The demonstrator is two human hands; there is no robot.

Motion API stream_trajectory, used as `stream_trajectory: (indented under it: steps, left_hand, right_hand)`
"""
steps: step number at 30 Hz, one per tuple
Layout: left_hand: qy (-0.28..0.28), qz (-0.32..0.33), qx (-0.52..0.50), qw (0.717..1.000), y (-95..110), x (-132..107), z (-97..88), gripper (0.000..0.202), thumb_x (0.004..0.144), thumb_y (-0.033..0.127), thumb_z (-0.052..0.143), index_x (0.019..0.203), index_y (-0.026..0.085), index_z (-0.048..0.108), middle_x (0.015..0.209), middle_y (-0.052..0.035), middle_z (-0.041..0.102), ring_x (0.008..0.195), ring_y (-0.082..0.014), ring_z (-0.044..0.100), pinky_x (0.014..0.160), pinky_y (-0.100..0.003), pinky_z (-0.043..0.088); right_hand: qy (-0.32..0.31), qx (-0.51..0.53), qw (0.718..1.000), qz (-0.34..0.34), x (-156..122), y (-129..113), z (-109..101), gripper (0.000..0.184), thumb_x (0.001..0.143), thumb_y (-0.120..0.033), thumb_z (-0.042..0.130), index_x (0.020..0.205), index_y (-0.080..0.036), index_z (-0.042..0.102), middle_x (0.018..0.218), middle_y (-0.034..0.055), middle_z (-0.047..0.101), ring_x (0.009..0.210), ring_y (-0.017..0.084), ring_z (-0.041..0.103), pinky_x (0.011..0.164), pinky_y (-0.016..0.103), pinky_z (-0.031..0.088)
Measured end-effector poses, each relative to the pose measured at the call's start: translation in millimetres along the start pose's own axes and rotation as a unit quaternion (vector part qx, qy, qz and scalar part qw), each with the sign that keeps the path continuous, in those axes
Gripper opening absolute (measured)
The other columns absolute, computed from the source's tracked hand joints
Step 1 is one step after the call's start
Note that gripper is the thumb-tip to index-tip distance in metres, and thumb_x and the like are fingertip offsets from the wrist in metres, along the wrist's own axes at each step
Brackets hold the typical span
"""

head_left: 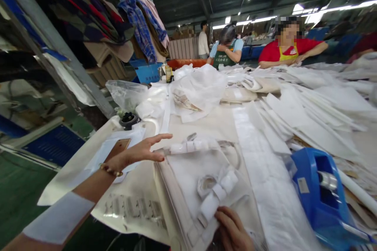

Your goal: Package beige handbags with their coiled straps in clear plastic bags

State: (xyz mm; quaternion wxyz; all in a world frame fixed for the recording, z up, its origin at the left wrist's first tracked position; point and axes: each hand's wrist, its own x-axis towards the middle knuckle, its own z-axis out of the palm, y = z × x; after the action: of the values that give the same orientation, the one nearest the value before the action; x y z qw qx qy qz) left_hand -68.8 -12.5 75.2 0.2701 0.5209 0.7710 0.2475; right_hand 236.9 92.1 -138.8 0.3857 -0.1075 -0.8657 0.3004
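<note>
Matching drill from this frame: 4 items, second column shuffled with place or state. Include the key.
Items:
1. left hand
2. right hand
3. tape dispenser
4. black roll

Place or state:
A. blue, low on the right side
B. open, fingers stretched out at the top edge of the white bag
C. bottom of the view, at the end of a white strap
D. near the left edge, in front of a clear plastic bag

Pairs: 1-B, 2-C, 3-A, 4-D

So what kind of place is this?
Probably a sewing or packing workshop: white fabric pieces piled on a long table, a blue tape dispenser, and clothes heaped on a rack.
</note>
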Motion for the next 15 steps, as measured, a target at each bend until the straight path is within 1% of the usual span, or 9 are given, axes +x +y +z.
stream_trajectory:
  steps: [1, 2, 3, 4, 6, 8, 10, 12, 15]
  left_hand:
    - [-0.009, -0.027, -0.031, 0.999, -14.9, 2.3, 0.8, 0.071, 0.068, 0.048, 0.062, 0.130, 0.018, 0.042, 0.142, -0.0105, 0.041, 0.131, -0.0270, 0.036, 0.109, -0.042, 0.027]
    - [-0.004, -0.044, -0.059, 0.997, -25.6, 3.2, 5.2, 0.070, 0.069, 0.051, 0.059, 0.128, 0.017, 0.044, 0.141, -0.0106, 0.043, 0.129, -0.0274, 0.038, 0.108, -0.042, 0.029]
    - [0.011, -0.046, -0.080, 0.996, -31.8, 2.3, 11.7, 0.066, 0.070, 0.052, 0.058, 0.125, 0.016, 0.047, 0.140, -0.0108, 0.044, 0.129, -0.0276, 0.039, 0.108, -0.041, 0.030]
    - [0.031, -0.041, -0.094, 0.994, -33.9, -0.4, 19.3, 0.061, 0.072, 0.051, 0.057, 0.121, 0.017, 0.049, 0.141, -0.0108, 0.042, 0.130, -0.0278, 0.038, 0.109, -0.041, 0.029]
    - [0.062, -0.022, -0.109, 0.992, -30.0, -11.3, 35.0, 0.053, 0.075, 0.049, 0.056, 0.119, 0.018, 0.051, 0.147, -0.0097, 0.035, 0.135, -0.0280, 0.030, 0.112, -0.042, 0.024]
    - [0.051, -0.012, -0.117, 0.992, -23.8, -27.2, 50.2, 0.058, 0.075, 0.047, 0.060, 0.125, 0.022, 0.046, 0.151, -0.0081, 0.027, 0.138, -0.0284, 0.024, 0.114, -0.043, 0.019]
    - [0.036, -0.019, -0.121, 0.992, -23.6, -43.3, 65.6, 0.067, 0.073, 0.047, 0.063, 0.132, 0.025, 0.037, 0.151, -0.0068, 0.025, 0.138, -0.0283, 0.023, 0.113, -0.044, 0.020]
    - [0.060, -0.029, -0.108, 0.992, -31.0, -54.3, 80.5, 0.067, 0.075, 0.046, 0.064, 0.132, 0.027, 0.036, 0.151, -0.0061, 0.026, 0.138, -0.0273, 0.023, 0.114, -0.043, 0.020]
    - [0.105, -0.019, -0.085, 0.991, -47.8, -56.3, 95.9, 0.066, 0.071, 0.054, 0.066, 0.127, 0.025, 0.044, 0.148, -0.0082, 0.032, 0.136, -0.0280, 0.028, 0.114, -0.040, 0.020]
  right_hand:
    - [-0.005, 0.011, 1.000, 0.001, 3.4, -1.9, -2.4, 0.030, 0.086, -0.014, 0.045, 0.111, -0.025, 0.058, 0.102, 0.0066, 0.065, 0.089, 0.015, 0.068, 0.075, 0.016, 0.056]
    - [-0.009, 0.023, 1.000, 0.009, 8.1, -3.7, -5.8, 0.029, 0.087, -0.014, 0.044, 0.110, -0.024, 0.058, 0.100, 0.0064, 0.065, 0.088, 0.014, 0.068, 0.075, 0.015, 0.055]
    - [-0.014, 0.034, 0.999, 0.026, 14.3, -5.0, -10.3, 0.028, 0.088, -0.014, 0.043, 0.108, -0.024, 0.059, 0.098, 0.0059, 0.066, 0.087, 0.013, 0.068, 0.075, 0.015, 0.054]
    - [-0.019, 0.042, 0.998, 0.046, 21.7, -5.4, -16.1, 0.027, 0.088, -0.014, 0.042, 0.105, -0.024, 0.061, 0.096, 0.0054, 0.066, 0.086, 0.013, 0.067, 0.074, 0.014, 0.054]
    - [-0.032, 0.053, 0.995, 0.083, 39.8, -1.7, -30.6, 0.026, 0.087, -0.014, 0.044, 0.101, -0.024, 0.064, 0.094, 0.0041, 0.067, 0.086, 0.013, 0.067, 0.074, 0.015, 0.054]
    - [-0.030, 0.055, 0.991, 0.121, 59.6, 8.1, -46.8, 0.023, 0.086, -0.017, 0.047, 0.095, -0.023, 0.067, 0.093, 0.0037, 0.068, 0.086, 0.014, 0.067, 0.075, 0.018, 0.054]
    - [-0.033, 0.058, 0.985, 0.159, 78.3, 21.4, -61.4, 0.022, 0.085, -0.020, 0.048, 0.091, -0.022, 0.068, 0.093, 0.0041, 0.069, 0.087, 0.016, 0.067, 0.077, 0.022, 0.054]
    - [-0.059, 0.065, 0.978, 0.191, 93.2, 33.5, -72.4, 0.023, 0.084, -0.024, 0.047, 0.089, -0.021, 0.069, 0.093, 0.0045, 0.070, 0.086, 0.017, 0.067, 0.079, 0.027, 0.054]
    - [-0.113, 0.075, 0.967, 0.218, 105.1, 41.8, -83.9, 0.023, 0.082, -0.029, 0.050, 0.088, -0.022, 0.070, 0.094, 0.0054, 0.071, 0.085, 0.019, 0.067, 0.078, 0.031, 0.055]
